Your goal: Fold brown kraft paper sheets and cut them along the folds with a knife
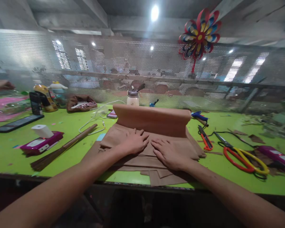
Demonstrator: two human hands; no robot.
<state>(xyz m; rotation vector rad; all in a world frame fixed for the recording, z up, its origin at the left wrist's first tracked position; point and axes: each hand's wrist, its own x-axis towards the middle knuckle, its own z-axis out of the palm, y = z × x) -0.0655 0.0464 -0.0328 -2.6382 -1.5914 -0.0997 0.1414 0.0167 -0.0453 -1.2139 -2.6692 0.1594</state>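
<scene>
Several brown paper sheets [133, 161] lie stacked in front of me on the green table. Along the far side of the stack, a brown sheet [154, 118] curls upward into a loose roll. My left hand [136, 142] rests flat on the paper, fingers spread. Beside it, my right hand [168, 153] also presses flat on the stack with its fingers stretched out. The two hands are a short gap apart, and neither grips anything. Some loose brown pieces [165, 179] stick out at the table's front edge, partly under the stack.
To the left lie a bound brown bundle [64, 148], a purple power strip [42, 144] and a phone [17, 123]. On the right are scissors [244, 158], a utility knife [205, 138] and a blue glue gun [199, 116]. A bottle [133, 98] stands behind the paper.
</scene>
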